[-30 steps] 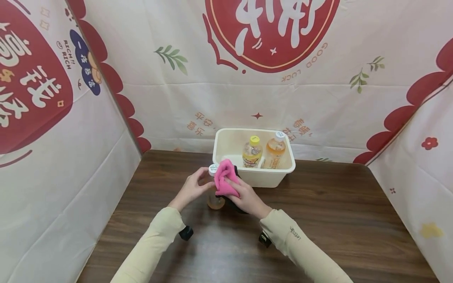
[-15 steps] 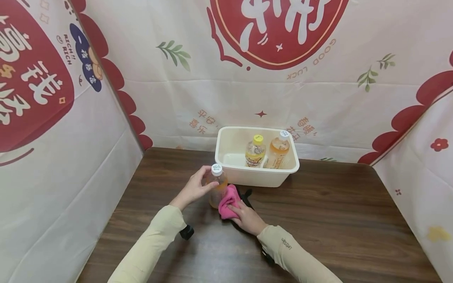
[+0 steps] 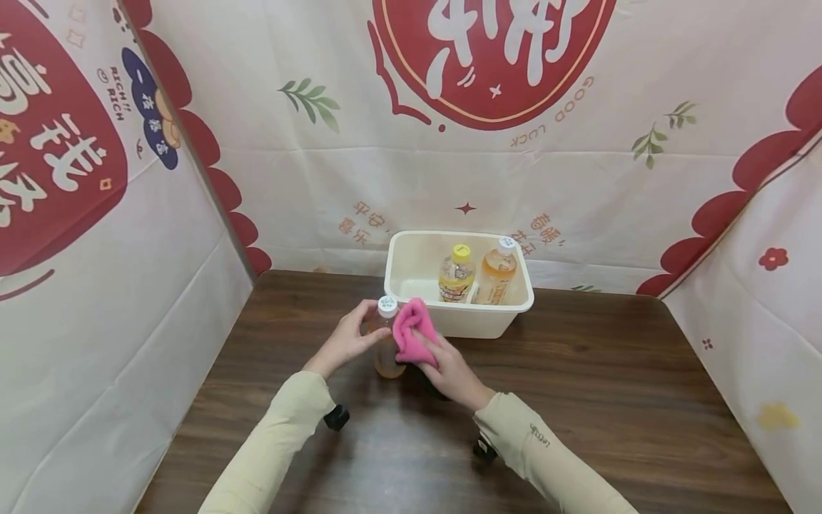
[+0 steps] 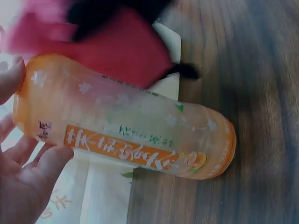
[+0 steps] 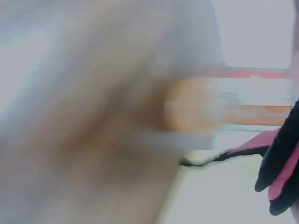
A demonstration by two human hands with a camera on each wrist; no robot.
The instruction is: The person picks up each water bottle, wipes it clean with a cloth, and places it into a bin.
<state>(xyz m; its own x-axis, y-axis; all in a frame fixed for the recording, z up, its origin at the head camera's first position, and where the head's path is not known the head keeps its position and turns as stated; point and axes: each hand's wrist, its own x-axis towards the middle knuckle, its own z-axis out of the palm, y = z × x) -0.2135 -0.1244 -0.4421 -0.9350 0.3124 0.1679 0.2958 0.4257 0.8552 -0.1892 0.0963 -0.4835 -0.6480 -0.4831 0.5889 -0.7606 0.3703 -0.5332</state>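
Observation:
A clear plastic drink bottle (image 3: pixel 387 357) with a white cap and orange label stands on the table. My left hand (image 3: pixel 347 339) grips it near the top, thumb and fingers around its shoulder. The label side of that bottle (image 4: pixel 140 126) fills the left wrist view. In my right hand (image 3: pixel 452 371) is a folded pink cloth (image 3: pixel 414 335) with black trim, held against or close to the bottle's right side. The right wrist view is strongly blurred; the cloth's black edge (image 5: pixel 280 158) shows at its right.
Behind the hands is a cream plastic basin (image 3: pixel 469 325). It holds a yellow-capped bottle (image 3: pixel 457 275) and a white-capped bottle (image 3: pixel 497 271) of orange drink. Printed fabric (image 3: pixel 308 200) walls the dark wooden table (image 3: pixel 597 371) at the back and sides.
The cloth in my right hand went down to the bottle's lower part, then came back up beside its upper part. My left hand keeps its grip on the bottle.

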